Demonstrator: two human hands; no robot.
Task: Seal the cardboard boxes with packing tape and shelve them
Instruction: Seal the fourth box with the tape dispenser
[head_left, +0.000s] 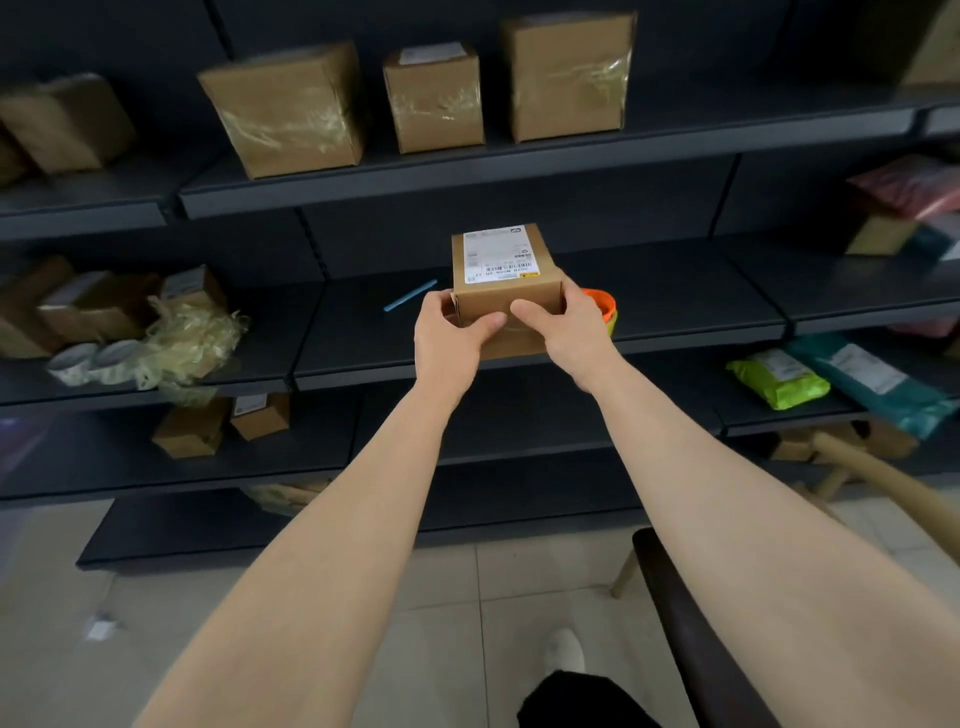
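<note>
A small cardboard box (506, 275) with a white shipping label on top is held over the front of the middle shelf (675, 301). My left hand (452, 343) grips its left front corner, thumb across the front face. My right hand (571, 325) grips the right side, thumb on the front. An orange tape dispenser (602, 304) sits on the shelf just behind my right hand, partly hidden. Three taped boxes stand on the upper shelf: a large one (285, 109), a small one (434, 98) and a tall one (569, 75).
A blue pen-like stick (410, 295) lies on the middle shelf left of the box. Tape rolls (91, 361), crumpled plastic wrap (192, 332) and more boxes fill the left bay. Coloured mailer bags (779, 384) lie at the right. A dark chair (691, 623) stands at the lower right.
</note>
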